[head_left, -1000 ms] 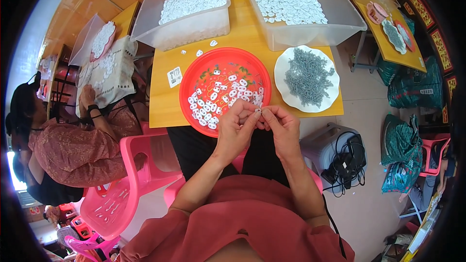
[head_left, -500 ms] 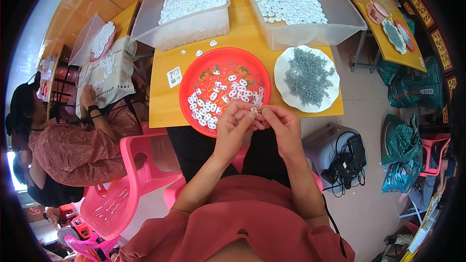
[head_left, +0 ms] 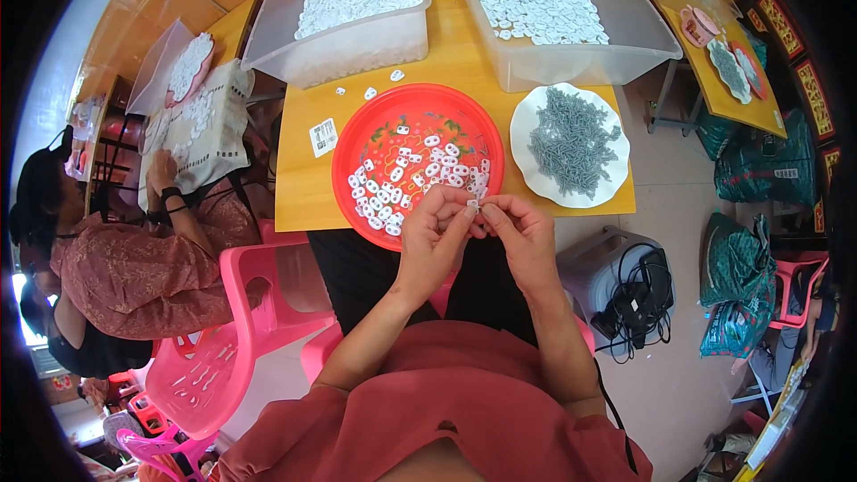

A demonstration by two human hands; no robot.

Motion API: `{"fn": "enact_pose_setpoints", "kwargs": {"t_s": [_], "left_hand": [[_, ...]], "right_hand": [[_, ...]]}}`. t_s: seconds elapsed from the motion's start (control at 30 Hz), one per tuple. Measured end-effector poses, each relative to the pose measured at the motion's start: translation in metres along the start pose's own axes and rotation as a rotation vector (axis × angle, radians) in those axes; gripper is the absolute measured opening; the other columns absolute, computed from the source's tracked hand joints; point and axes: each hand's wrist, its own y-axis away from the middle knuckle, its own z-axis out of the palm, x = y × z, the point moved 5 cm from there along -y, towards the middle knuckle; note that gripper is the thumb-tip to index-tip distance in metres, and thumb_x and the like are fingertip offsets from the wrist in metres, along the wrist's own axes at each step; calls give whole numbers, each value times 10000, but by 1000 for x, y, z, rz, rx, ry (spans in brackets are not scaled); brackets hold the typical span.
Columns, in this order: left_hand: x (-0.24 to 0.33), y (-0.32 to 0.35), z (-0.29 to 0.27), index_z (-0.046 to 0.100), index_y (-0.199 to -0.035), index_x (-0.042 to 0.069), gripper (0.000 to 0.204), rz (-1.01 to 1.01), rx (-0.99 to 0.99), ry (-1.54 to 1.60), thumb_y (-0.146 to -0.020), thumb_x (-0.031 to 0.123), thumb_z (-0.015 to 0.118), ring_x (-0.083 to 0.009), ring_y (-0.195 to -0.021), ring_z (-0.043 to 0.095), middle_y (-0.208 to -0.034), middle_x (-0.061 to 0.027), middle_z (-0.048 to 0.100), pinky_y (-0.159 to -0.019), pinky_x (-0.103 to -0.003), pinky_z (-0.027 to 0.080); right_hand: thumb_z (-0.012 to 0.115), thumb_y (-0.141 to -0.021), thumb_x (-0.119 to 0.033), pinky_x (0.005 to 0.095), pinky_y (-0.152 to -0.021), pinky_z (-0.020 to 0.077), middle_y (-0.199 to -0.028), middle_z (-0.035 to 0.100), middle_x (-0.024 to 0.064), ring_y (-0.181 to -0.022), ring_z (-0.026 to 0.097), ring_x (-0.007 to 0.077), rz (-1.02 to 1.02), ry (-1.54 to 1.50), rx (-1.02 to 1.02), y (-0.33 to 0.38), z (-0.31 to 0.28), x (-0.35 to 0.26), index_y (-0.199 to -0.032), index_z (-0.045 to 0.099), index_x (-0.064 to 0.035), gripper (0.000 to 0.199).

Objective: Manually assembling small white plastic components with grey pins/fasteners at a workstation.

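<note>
Head view: looking down at two bare hands meeting over the near rim of a red tray (head_left: 357, 125), on a yellow surface (head_left: 299, 196).
Left hand (head_left: 433, 232): thumb and forefinger pinched together on a small white piece (head_left: 473, 203).
Right hand (head_left: 522, 236): thumb and forefinger right up against the piece's right side; can't tell if they're clamped on it or on something tiny, too small to see.
Tray contents: loose white two-holed pieces (head_left: 384, 199), mostly toward the near side, some close to the fingers.
Right of the tray: a scalloped white plate (head_left: 527, 170) heaped with little grey pins (head_left: 576, 143), near the right hand but not touched.
Far side: two clear bins, left bin (head_left: 357, 54) and right bin (head_left: 589, 62), both holding more white pieces.
Odds and ends: a few stray pieces (head_left: 370, 93) and a printed label (head_left: 323, 137) beside the tray.
Step in hand: looks like fine two-handed fingertip work on a single piece, imo.
Next move: I'd say it calls for a steady left pinch and small, precise right fingertip motion.
</note>
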Motion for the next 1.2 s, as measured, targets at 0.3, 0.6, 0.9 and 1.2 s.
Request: {"fn": "enact_pose_setpoints", "kwargs": {"t_s": [0.3,0.6,0.9,1.2], "left_hand": [[6,-3,-2,610,-1079,-22,52,70,-21,-280,-1035,6,617,-128,-809,724,-894,-97,732,-708,-269,585],[7,-4,-1,644,-1068,-46,63,38,-77,-424,-1033,-26,597,-111,-822,710,-876,-91,747,-755,-262,574],[-7,1,-20,612,-1091,-36,60,53,18,-245,-1041,-7,597,-129,-822,720,-905,-105,745,-731,-271,582],[25,11,-61,559,-1223,12,161,13,100,63,-1082,88,574,-157,-860,723,-1031,-154,755,-805,-275,575]], "right_hand": [[682,-1007,-80,248,-785,556,-926,764,57,-845,703,90,-43,111,48,1,-3,-1,-1080,742,42,155],[713,-985,-60,230,-716,512,-915,742,26,-787,625,69,-70,292,52,0,-7,-6,-1046,770,25,119],[718,-980,-59,236,-736,525,-930,729,44,-811,653,90,-95,400,47,-3,6,2,-1052,771,32,127],[727,-974,-89,278,-769,543,-919,736,80,-839,687,131,-256,550,157,-40,33,-35,-1062,769,27,152]]}}
